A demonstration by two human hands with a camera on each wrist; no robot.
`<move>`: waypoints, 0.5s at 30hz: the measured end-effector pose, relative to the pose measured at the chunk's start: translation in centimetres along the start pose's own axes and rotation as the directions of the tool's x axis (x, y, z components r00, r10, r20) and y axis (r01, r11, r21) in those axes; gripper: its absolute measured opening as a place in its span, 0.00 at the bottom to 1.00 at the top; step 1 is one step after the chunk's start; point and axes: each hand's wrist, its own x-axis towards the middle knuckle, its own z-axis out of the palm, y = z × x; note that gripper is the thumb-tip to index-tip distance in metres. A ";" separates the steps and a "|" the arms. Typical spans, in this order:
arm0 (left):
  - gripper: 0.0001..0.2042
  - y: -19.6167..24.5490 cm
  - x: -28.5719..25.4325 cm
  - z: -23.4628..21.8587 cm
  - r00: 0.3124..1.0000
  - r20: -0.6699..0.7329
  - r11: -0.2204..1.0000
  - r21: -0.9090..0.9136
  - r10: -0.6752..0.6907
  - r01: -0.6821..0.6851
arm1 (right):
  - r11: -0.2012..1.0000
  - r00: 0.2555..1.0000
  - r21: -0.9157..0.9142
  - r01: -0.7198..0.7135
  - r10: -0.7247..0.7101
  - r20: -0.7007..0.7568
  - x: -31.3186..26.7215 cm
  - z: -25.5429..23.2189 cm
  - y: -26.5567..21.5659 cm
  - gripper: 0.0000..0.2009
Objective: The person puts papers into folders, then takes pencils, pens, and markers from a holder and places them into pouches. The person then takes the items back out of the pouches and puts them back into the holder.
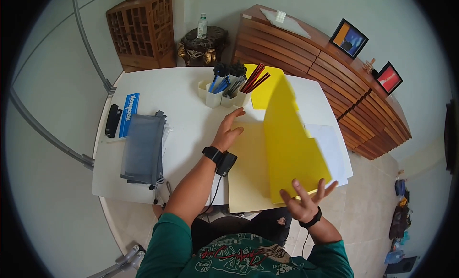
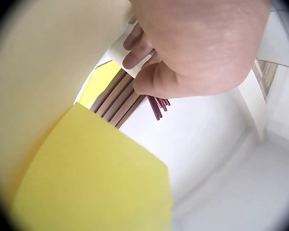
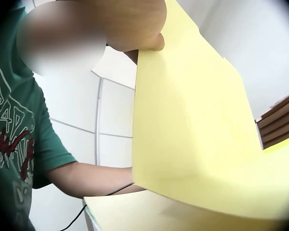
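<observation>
A yellow paper folder (image 1: 291,149) stands half open on the table, its bright cover raised and leaning to the right. Its paler panel (image 1: 248,173) lies flat on the tabletop. My right hand (image 1: 306,206) is at the cover's near edge with fingers spread, and its thumb (image 3: 159,42) touches the cover in the right wrist view. Over the far left part of the pale panel, my left hand (image 1: 228,132) reaches forward with relaxed, extended fingers and holds nothing. In the left wrist view, the folder's cover (image 2: 96,168) rises below my left hand (image 2: 197,48).
White holders (image 1: 220,100) with pens and red-black pencils (image 1: 256,79) stand at the back. Another yellow folder (image 1: 260,98) lies beside them, white paper (image 1: 334,153) at right. Grey mesh pouches (image 1: 143,146), a blue notebook (image 1: 129,115) and a black stapler (image 1: 113,121) are at left.
</observation>
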 end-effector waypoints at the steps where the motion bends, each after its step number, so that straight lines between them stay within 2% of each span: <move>1: 0.31 0.2 0.0 0.0 1.000 0.000 0.999 -0.032 -0.022 0.022 | 0.999 0.998 0.020 0.046 -0.046 -0.037 0.3 0.4 -0.7 0.06; 2: 0.34 0.3 0.0 0.1 0.999 0.001 0.997 -0.064 -0.045 0.045 | 0.995 0.993 0.037 0.093 -0.090 -0.074 0.7 0.9 -1.5 0.06; 4: 0.32 -0.9 0.5 0.4 0.996 0.021 0.946 -0.312 -0.091 0.093 | 0.987 0.981 0.089 0.135 -0.120 -0.153 1.4 1.8 -3.3 0.05; 5: 0.29 -0.8 0.2 -0.1 0.993 0.021 0.985 0.129 0.113 -0.115 | 0.975 0.978 0.143 0.168 -0.147 -0.148 1.9 1.9 -4.1 0.07; 6: 0.23 -0.8 0.1 0.1 0.997 0.002 0.930 -0.363 -0.071 0.067 | 0.961 0.975 0.193 0.198 -0.172 -0.141 2.4 2.0 -4.8 0.09; 7: 0.18 -0.1 -0.1 0.1 0.992 -0.050 0.954 -0.270 0.117 -0.126 | 0.941 0.968 0.252 0.228 -0.190 -0.167 2.9 2.4 -5.4 0.12; 8: 0.14 0.6 -0.4 0.0 0.948 -0.086 0.933 -0.175 0.305 -0.316 | 0.916 0.960 0.308 0.258 -0.207 -0.189 3.2 2.7 -5.9 0.15; 9: 0.10 1.8 -0.9 0.2 0.966 -0.142 0.976 -0.001 0.217 -0.219 | 0.900 0.955 0.336 0.279 -0.222 -0.198 2.9 2.6 -6.3 0.22; 10: 0.10 1.5 -1.0 0.0 0.967 -0.129 0.975 -0.019 0.219 -0.223 | 0.872 0.929 0.356 0.335 -0.244 -0.278 3.5 2.4 -6.1 0.25; 11: 0.11 1.1 -0.9 -0.5 0.989 -0.141 0.995 -0.071 0.052 -0.063 | 0.838 0.948 0.470 0.277 -0.158 -0.276 3.0 2.1 -5.8 0.27; 12: 0.12 0.7 -1.1 -1.0 0.982 -0.145 0.987 -0.124 -0.121 0.103 | 0.785 0.962 0.580 0.217 -0.072 -0.262 2.3 1.8 -5.5 0.29; 13: 0.12 -0.2 -1.2 -0.3 0.982 -0.137 0.984 -0.138 -0.127 0.108 | 0.836 0.993 0.547 0.033 0.033 -0.111 0.9 1.8 -4.3 0.29; 14: 0.13 -1.1 -0.1 -0.5 0.993 -0.091 0.961 -0.274 -0.072 0.044 | 0.863 0.988 0.484 -0.146 0.148 0.034 -0.7 1.5 -2.8 0.30; 15: 0.13 -2.2 1.3 -1.4 0.999 -0.052 0.913 -0.408 -0.011 -0.011 | 0.830 0.948 0.472 -0.297 0.316 0.040 -0.6 1.3 -1.2 0.30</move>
